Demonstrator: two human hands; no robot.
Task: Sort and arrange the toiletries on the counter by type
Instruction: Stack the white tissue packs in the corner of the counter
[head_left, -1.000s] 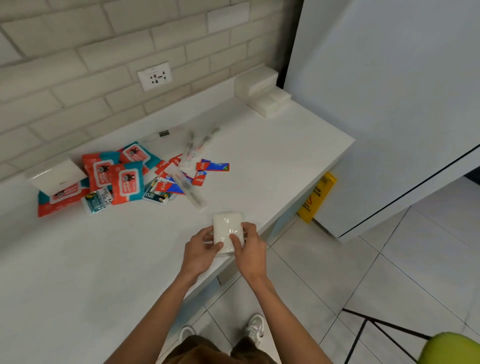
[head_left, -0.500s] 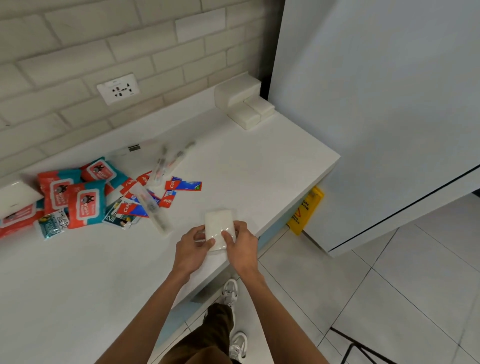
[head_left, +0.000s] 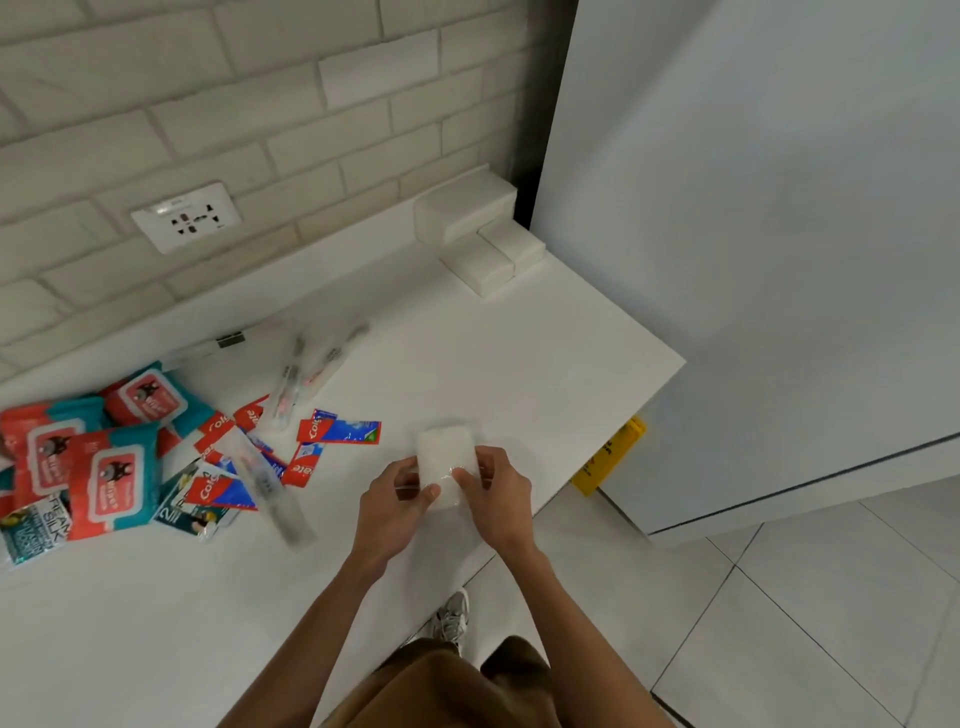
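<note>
Pinching a white wrapped pack (head_left: 444, 457) by its near end, the left hand (head_left: 392, 506) and right hand (head_left: 496, 493) have their fingers (head_left: 466, 477) clamped on it beside the surface's (head_left: 519, 374) front edge. Wipe packets (head_left: 111, 480) and toothpaste sachets (head_left: 340, 432) lie heaped toward the left edge; white blocks (head_left: 480, 270) sit at the back right corner.

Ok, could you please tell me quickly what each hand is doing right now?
Left hand: holding the white wrapped pack.
Right hand: holding the same pack.
</note>
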